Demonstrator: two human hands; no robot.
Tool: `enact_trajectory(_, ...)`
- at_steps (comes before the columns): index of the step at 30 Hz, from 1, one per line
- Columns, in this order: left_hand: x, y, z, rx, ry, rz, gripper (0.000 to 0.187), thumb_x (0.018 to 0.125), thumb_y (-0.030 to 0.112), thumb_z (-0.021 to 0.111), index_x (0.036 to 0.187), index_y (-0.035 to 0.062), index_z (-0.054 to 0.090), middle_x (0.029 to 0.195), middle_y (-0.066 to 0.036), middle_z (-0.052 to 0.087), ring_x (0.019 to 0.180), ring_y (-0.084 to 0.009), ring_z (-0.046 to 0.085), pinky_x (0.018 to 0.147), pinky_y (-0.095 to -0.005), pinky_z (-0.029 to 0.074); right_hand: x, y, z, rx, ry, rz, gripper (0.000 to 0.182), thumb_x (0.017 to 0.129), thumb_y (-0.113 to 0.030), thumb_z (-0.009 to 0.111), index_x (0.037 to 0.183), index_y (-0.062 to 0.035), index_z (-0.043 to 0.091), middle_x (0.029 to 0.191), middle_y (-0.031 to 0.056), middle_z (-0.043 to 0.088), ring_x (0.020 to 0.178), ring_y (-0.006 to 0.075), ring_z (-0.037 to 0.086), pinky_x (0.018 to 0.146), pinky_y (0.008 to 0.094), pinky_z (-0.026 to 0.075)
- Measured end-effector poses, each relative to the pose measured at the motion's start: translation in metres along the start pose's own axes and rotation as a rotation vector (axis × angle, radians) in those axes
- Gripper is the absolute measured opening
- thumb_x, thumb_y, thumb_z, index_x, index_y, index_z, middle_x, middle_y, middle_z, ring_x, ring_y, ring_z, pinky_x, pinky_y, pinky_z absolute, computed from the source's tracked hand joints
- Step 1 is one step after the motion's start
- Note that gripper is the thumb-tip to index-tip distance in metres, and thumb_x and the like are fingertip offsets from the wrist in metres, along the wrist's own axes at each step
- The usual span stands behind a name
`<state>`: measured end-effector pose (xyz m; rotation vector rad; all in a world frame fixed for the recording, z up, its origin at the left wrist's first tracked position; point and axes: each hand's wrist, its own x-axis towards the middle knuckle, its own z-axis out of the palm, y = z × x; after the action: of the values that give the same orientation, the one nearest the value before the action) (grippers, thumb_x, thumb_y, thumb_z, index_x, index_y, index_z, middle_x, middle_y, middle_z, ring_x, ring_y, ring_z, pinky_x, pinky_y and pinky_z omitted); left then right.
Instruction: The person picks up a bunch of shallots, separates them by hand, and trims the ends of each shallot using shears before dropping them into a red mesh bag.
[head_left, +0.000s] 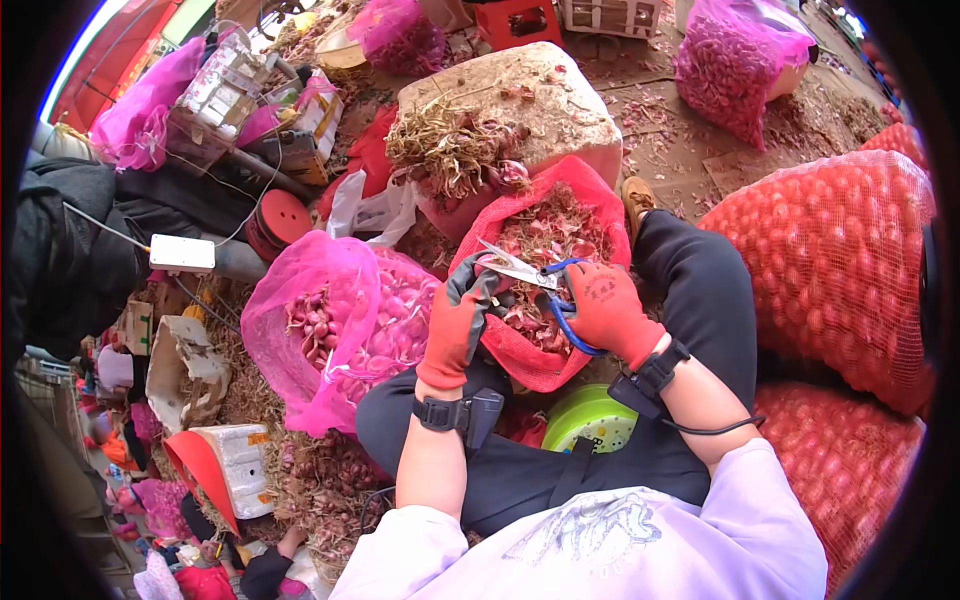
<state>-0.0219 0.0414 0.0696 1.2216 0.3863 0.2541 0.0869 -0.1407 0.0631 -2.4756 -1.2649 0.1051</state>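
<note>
My right hand (610,308), in a red glove, grips a pair of scissors (520,268) by its blue handles. The blades are parted and point left. My left hand (455,325), in a red and dark glove, is closed beside the blade tips, and whatever is in its fingers is too hidden to make out. Below both hands stands a red mesh bag (530,372) holding dry skins and stem trimmings. Left of my left hand lies a pink mesh bag (265,330) of shallots (400,310).
A white foam block (565,105) carries a heap of untrimmed shallots (450,140) ahead. Full red net sacks (830,260) stand at my right. A green round tub (592,415) sits between my legs. Another person's dark sleeve (70,250) is at the left.
</note>
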Motion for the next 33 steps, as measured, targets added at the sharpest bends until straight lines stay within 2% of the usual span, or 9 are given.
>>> enact_trajectory(4,-0.006,0.01,0.004,0.05,0.016,0.009,0.033,0.091,0.018,0.057,0.12,0.0026,0.054,0.093,-0.003,0.062,0.075,-0.0122,0.062,0.061,-0.0218,0.048,-0.002,-0.004,0.003,0.066,-0.02,0.034,0.036,0.079,-0.036,0.06,0.094,-0.0034,0.058,0.078,0.0142,0.061,0.073,0.0341,0.06,0.067,0.0422,0.046)
enact_trajectory(7,-0.006,0.013,-0.002,0.046,0.004,-0.046,0.034,0.09,0.022,0.059,0.118,0.0028,0.055,0.092,-0.004,0.063,0.077,-0.0119,0.062,0.061,-0.0216,0.048,0.001,0.001,0.013,0.325,-0.036,-0.041,0.031,0.082,-0.035,0.06,0.083,-0.0033,0.061,0.064,0.0091,0.059,0.059,0.0258,0.06,0.055,0.0368,0.045)
enact_trajectory(10,-0.006,0.016,-0.002,-0.148,-0.029,-0.119,0.038,0.09,0.024,0.059,0.122,0.0043,0.052,0.097,-0.007,0.063,0.078,-0.0114,0.061,0.062,-0.0213,0.048,0.005,-0.01,-0.007,1.015,-0.473,0.265,0.033,0.085,-0.035,0.061,0.076,-0.0033,0.062,0.055,0.0017,0.052,0.053,0.0135,0.055,0.047,0.0299,0.041)
enact_trajectory(13,0.002,0.011,-0.008,-0.417,-0.152,-0.069,0.044,0.09,0.025,0.06,0.127,0.0066,0.046,0.105,-0.01,0.06,0.079,-0.0111,0.059,0.064,-0.0213,0.049,0.011,-0.003,-0.003,1.262,-0.538,0.504,0.035,0.087,-0.038,0.06,0.085,-0.003,0.062,0.059,-0.0018,0.048,0.054,0.0056,0.049,0.045,0.0239,0.039)
enact_trajectory(14,0.006,0.007,-0.012,-0.473,-0.136,-0.08,0.044,0.091,0.02,0.057,0.13,0.0079,0.041,0.111,-0.011,0.056,0.079,-0.0124,0.056,0.067,-0.0222,0.049,0.011,0.011,0.018,0.914,-0.343,0.269,0.041,0.084,-0.043,0.061,0.089,-0.0024,0.06,0.065,0.0033,0.055,0.057,0.0131,0.055,0.051,0.0291,0.043)
enact_trajectory(17,0.005,0.008,-0.006,-0.533,0.064,-0.085,0.042,0.091,0.016,0.056,0.129,0.0075,0.041,0.111,-0.011,0.056,0.08,-0.0141,0.055,0.069,-0.0233,0.049,0.003,0.017,0.006,0.145,0.133,0.02,0.054,0.08,-0.059,0.056,0.079,-0.0056,0.061,0.074,0.0114,0.06,0.069,0.027,0.061,0.062,0.038,0.046)
enact_trajectory(18,0.007,0.005,-0.01,-0.577,-0.009,-0.026,0.04,0.092,0.013,0.054,0.129,0.0072,0.041,0.113,-0.011,0.056,0.081,-0.0162,0.055,0.071,-0.0238,0.049,0.002,0.015,-0.003,0.073,0.099,0.036,0.052,0.078,-0.06,0.057,0.081,-0.0079,0.059,0.077,0.0111,0.06,0.072,0.0277,0.062,0.063,0.039,0.047)
enact_trajectory(22,0.008,0.007,-0.011,-0.409,0.05,0.011,0.04,0.092,0.013,0.054,0.129,0.0063,0.041,0.105,-0.009,0.056,0.082,-0.0165,0.055,0.072,-0.0238,0.048,0.001,0.016,-0.018,0.0,0.219,-0.076,0.047,0.075,-0.055,0.062,0.085,-0.0084,0.059,0.078,0.0101,0.06,0.07,0.0274,0.062,0.062,0.0392,0.046)
enact_trajectory(33,0.006,0.012,-0.005,-0.345,0.08,-0.008,0.04,0.092,0.012,0.052,0.129,0.0042,0.041,0.09,-0.003,0.052,0.076,-0.0126,0.049,0.066,-0.0221,0.043,0.002,0.019,-0.021,0.013,0.126,-0.057,0.041,0.071,-0.045,0.067,0.087,-0.0079,0.06,0.078,0.0104,0.06,0.071,0.0295,0.061,0.063,0.0394,0.046)
